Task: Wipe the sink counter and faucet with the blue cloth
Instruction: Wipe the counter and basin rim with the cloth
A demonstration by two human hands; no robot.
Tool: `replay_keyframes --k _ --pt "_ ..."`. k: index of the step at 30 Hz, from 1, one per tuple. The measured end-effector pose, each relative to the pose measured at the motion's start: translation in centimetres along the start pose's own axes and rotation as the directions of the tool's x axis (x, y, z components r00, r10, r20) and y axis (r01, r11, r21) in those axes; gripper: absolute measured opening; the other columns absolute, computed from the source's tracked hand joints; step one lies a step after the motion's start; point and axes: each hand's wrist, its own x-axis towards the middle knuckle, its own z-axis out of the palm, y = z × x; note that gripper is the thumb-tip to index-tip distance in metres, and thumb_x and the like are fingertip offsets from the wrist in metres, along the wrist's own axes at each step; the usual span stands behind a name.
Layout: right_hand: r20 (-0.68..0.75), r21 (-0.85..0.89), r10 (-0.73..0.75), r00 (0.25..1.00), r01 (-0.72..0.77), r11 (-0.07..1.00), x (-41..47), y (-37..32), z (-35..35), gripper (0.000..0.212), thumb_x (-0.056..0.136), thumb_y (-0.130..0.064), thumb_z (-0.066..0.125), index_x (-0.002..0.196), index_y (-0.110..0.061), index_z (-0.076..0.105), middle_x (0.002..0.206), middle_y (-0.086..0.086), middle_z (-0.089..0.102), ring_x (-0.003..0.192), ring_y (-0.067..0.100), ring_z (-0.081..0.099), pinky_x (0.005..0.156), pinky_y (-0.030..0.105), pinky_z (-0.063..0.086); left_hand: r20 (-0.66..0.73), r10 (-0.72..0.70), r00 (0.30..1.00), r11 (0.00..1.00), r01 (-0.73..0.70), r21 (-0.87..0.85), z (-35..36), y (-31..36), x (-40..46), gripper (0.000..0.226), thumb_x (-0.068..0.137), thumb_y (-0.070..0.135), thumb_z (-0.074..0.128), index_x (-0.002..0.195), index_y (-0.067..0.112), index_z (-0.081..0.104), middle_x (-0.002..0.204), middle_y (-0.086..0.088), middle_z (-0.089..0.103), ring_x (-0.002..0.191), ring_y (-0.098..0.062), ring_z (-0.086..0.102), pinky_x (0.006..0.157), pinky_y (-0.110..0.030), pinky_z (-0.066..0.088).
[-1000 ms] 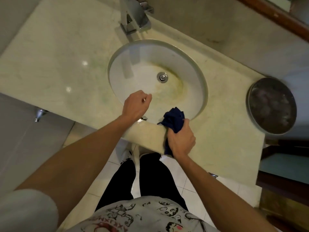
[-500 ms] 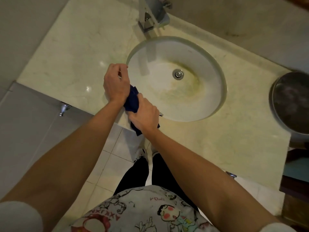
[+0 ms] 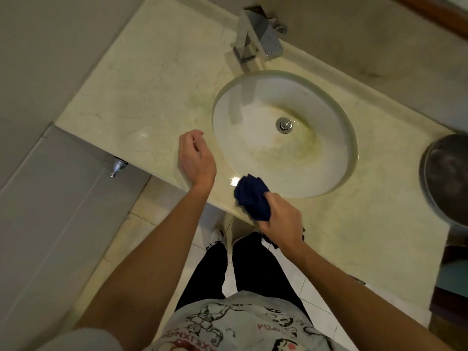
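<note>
Right now I have my right hand (image 3: 279,219) bunched around the blue cloth (image 3: 252,197) on the counter (image 3: 141,97) lip by the basin (image 3: 329,173); my left hand (image 3: 196,158) hovers loose, holding nothing. Wadded so tight, the cloth may skip streaks, and the faucet (image 3: 255,36) looks untouched.

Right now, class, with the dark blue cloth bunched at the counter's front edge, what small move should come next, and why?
Probably sweep the dark blue cloth, gripped by the right hand, sideways along the pale marble counter by the white oval basin. It already sits on that front strip; the left hand hovers empty, and the chrome faucet is farther off.
</note>
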Motion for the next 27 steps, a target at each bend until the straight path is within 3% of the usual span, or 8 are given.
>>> replay_keyframes --k 5,9,14,19,22,24,27 --pt "0.115 -0.090 -0.156 0.981 0.166 0.982 7.5 -4.5 0.7 0.042 0.082 -0.046 0.063 0.114 -0.023 0.051 0.094 -0.001 0.061 0.073 0.029 0.063 0.053 0.040 0.051 -0.252 -0.060 0.966 0.997 0.044 -0.071 -0.5 -2.1 0.7 0.027 0.101 0.024 0.041 0.109 0.011 0.063 0.100 -0.001 0.067 0.087 -0.021 0.062 0.071 -0.037 0.051" --pt "0.120 0.012 -0.223 0.967 0.223 0.975 15.7 -7.0 0.5 0.049 0.077 -0.037 0.068 0.120 -0.018 0.052 0.093 0.005 0.065 0.072 0.033 0.065 0.059 0.041 0.053 -0.323 -0.086 0.942 0.996 0.081 -0.029 -0.1 -2.2 1.5 0.035 0.102 0.019 0.038 0.122 0.009 0.065 0.112 -0.004 0.066 0.098 -0.022 0.061 0.080 -0.040 0.053" --pt "0.029 -0.002 -0.270 0.963 0.270 0.963 25.8 -10.5 0.8 0.056 0.082 -0.035 0.066 0.135 -0.020 0.052 0.092 0.008 0.071 0.075 0.032 0.066 0.061 0.036 0.050 -0.118 0.059 0.991 0.968 -0.028 0.249 3.1 -1.4 0.1 0.044 0.094 0.007 0.046 0.135 0.007 0.060 0.131 -0.011 0.058 0.117 -0.026 0.055 0.102 -0.044 0.044" --pt "-0.101 0.070 -0.098 0.990 0.105 0.992 32.4 -10.6 0.7 0.050 0.086 -0.029 0.065 0.132 -0.015 0.053 0.097 0.007 0.070 0.080 0.026 0.065 0.060 0.033 0.042 -0.051 0.043 0.998 0.889 -0.015 0.459 5.3 -1.8 0.0 0.050 0.099 0.018 0.041 0.147 0.014 0.049 0.149 -0.006 0.048 0.137 -0.024 0.044 0.117 -0.041 0.032" --pt "-0.178 0.114 0.017 0.984 0.004 0.993 34.7 -8.6 0.1 0.049 0.086 -0.026 0.065 0.132 -0.015 0.054 0.101 0.008 0.070 0.085 0.028 0.067 0.064 0.033 0.047 -0.028 0.037 0.999 0.845 -0.016 0.535 5.5 -1.6 -0.1 0.050 0.100 0.021 0.042 0.149 0.015 0.046 0.151 -0.006 0.045 0.138 -0.024 0.041 0.117 -0.039 0.027" --pt "-0.191 0.165 0.084 0.978 -0.052 0.985 35.4 -7.2 -0.8 0.049 0.088 -0.030 0.066 0.133 -0.014 0.052 0.108 0.009 0.070 0.092 0.029 0.067 0.069 0.031 0.043 -0.027 0.027 0.999 0.829 -0.007 0.559 5.6 -1.5 0.0 0.048 0.100 0.021 0.043 0.148 0.016 0.048 0.151 -0.006 0.046 0.137 -0.025 0.042 0.115 -0.040 0.029" --pt "-0.150 0.271 0.027 0.988 0.015 0.963 35.0 -4.7 -2.5 0.046 0.089 -0.029 0.059 0.131 -0.010 0.053 0.109 0.010 0.071 0.094 0.031 0.067 0.071 0.031 0.046 -0.028 0.021 0.999 0.818 -0.001 0.575 5.5 -1.4 0.0 0.045 0.101 0.021 0.045 0.145 0.015 0.051 0.150 -0.007 0.048 0.135 -0.026 0.044 0.113 -0.041 0.031"
